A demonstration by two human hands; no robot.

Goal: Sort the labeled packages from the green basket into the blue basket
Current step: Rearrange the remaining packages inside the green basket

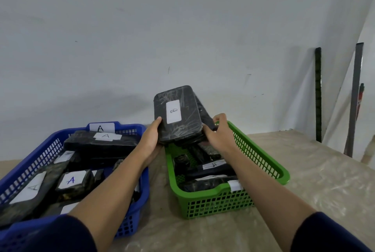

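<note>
Above the green basket [261, 148], left hand [151, 138] and right hand [220, 132] grip B package [177, 113]; blue basket [129, 172] holds several, more remain.

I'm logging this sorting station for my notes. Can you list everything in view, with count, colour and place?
Blue basket: one, blue, on the left, tagged A on its far rim.
Packages in blue basket: several, black wrap with white labels, those readable marked A; exact count unclear.
Green basket: one, green, right of the blue one.
Packages in green basket: several, black, white labels; count unclear.
Held package: black, white label B, raised over the green basket's far end; another seems to sit behind it.
Table: one, beige.
Wall: white.
Poles: two or three, dark, grey and red, leaning far right.
Left hand: gripping the package's left edge.
Right hand: gripping its right edge.
Sleeves: two, navy.
</note>
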